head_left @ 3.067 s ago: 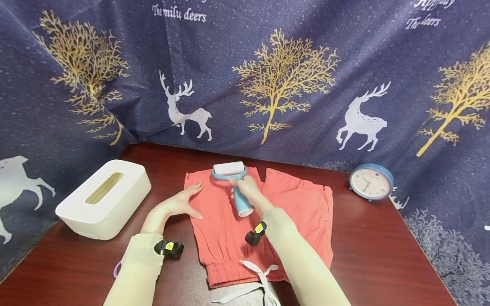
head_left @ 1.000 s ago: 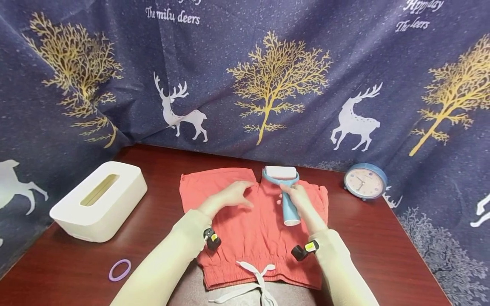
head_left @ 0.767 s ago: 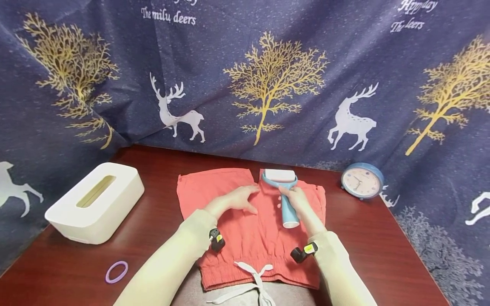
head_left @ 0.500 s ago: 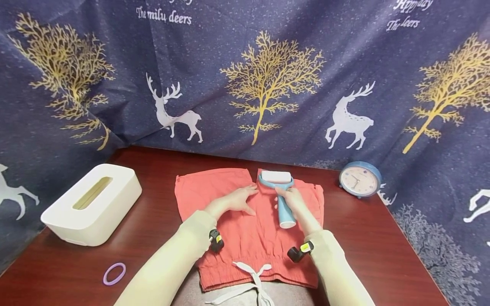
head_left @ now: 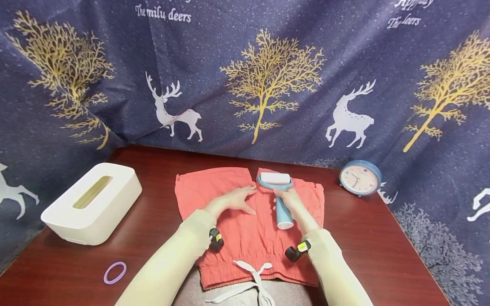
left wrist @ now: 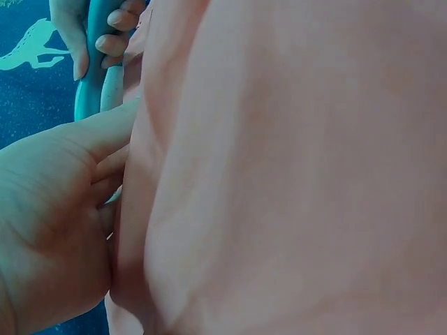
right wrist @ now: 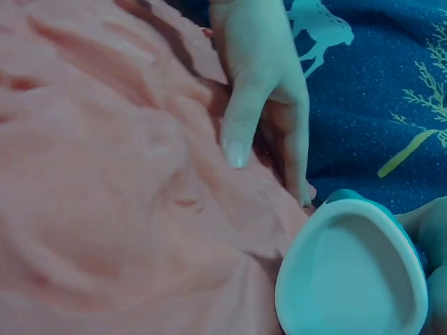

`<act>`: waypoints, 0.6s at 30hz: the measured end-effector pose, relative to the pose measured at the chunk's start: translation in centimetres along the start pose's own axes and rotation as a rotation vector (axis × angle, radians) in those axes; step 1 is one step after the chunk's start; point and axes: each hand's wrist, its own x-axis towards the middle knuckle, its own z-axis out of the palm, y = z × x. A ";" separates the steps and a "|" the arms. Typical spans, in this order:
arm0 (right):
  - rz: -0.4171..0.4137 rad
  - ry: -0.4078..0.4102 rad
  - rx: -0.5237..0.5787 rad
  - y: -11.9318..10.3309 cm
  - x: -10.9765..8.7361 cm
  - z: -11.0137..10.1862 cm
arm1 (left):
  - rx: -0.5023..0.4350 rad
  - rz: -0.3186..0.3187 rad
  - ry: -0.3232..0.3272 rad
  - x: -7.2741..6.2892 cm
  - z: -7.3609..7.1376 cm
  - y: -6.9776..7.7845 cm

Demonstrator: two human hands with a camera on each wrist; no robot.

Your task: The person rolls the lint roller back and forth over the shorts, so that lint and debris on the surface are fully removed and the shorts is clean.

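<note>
Red shorts (head_left: 229,236) with a white drawstring (head_left: 255,276) lie flat on the table, waistband toward me. My right hand (head_left: 289,199) grips the blue handle of a lint roller (head_left: 284,214), thumb along its top. The roller's white cylinder (head_left: 274,178) is over the far part of the right leg. My left hand (head_left: 239,199) rests on the shorts near the gap between the legs, fingers extended and thumb spread. In the right wrist view the handle's pale end (right wrist: 353,272) fills the lower right, with the left hand (right wrist: 262,77) beyond it on the cloth.
A white tissue box (head_left: 92,204) stands at the left of the dark red table (head_left: 367,238). A purple ring (head_left: 115,273) lies nearer me. At the back right is a blue alarm clock (head_left: 360,177). A deer-patterned cloth (head_left: 222,85) hangs behind.
Since the earliest frame, the right hand has carried the lint roller from the left leg to the right leg. The left hand has moved from the left edge to the middle. Lately the roller slides slightly nearer.
</note>
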 end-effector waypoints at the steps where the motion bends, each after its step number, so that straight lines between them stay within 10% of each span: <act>1: 0.006 0.005 -0.008 0.0 -0.1 0.0 | -0.001 -0.004 -0.006 0.0 0.0 0.0; 18: 0.032 0.033 -0.078 0.5 -1.2 0.0 | -0.013 -0.012 -0.031 0.2 -0.2 0.1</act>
